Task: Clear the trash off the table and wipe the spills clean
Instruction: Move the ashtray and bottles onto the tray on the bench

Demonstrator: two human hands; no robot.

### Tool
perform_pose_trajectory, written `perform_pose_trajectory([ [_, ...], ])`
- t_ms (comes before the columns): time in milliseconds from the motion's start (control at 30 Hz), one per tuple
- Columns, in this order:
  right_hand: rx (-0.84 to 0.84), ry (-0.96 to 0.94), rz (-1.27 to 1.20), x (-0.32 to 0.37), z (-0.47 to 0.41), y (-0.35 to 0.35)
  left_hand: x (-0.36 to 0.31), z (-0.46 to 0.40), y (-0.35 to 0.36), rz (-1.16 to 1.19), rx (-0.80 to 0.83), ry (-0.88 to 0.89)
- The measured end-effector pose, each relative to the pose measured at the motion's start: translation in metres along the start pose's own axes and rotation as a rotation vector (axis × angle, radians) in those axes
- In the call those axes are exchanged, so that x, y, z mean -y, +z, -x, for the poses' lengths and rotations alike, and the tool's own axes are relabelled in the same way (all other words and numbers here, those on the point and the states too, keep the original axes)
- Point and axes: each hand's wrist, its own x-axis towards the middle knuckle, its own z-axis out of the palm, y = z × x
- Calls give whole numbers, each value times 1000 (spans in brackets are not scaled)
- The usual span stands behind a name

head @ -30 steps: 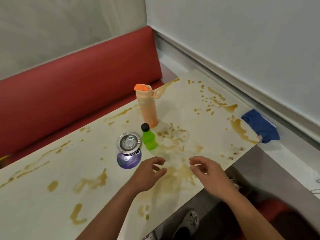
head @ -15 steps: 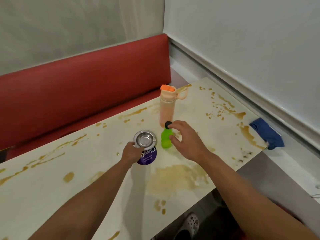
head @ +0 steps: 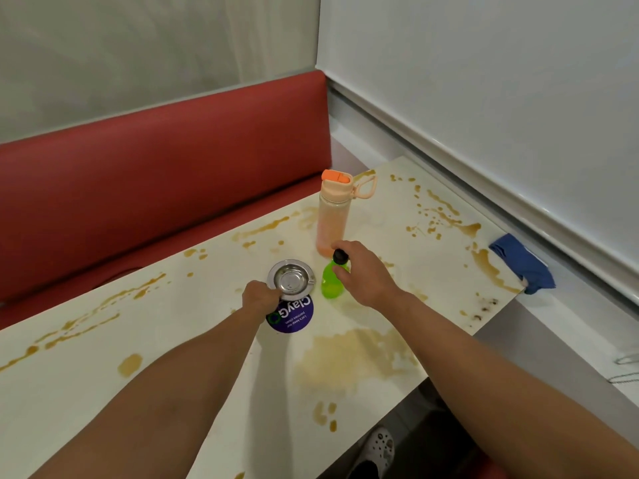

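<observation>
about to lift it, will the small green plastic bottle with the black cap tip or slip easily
The small green plastic bottle with the black cap looks light, so it should lift easily. It is narrow and upright, so a sideways nudge could probably tip it. The right hand grips it near the cap; brown spills lie close by, so its base may be wet.

Both bare arms reach forward, the left hand (head: 259, 299) and right hand (head: 366, 273) each with fingers curled in a grip

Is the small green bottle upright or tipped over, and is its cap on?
Upright and capped. The green bottle stands on the table with its black cap on top, the right hand gripping it near the neck.
</observation>
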Motion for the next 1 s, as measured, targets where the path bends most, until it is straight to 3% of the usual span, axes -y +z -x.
perform_pose_trajectory([
  [167, -18, 1, 17, -4, 9, 5, 5, -3, -4, 61, 60, -28],
  [400, -76, 14, -45, -17, 25, 6, 14, 22, -10, 356, 125, -144],
  [633, -125, 46, -89, -27, 39, -9, 26, 49, -10, 379, 108, -69],
  [1000, -207, 106, -196, -75, 105, -74, -13, 99, 46, 501, 377, -31],
])
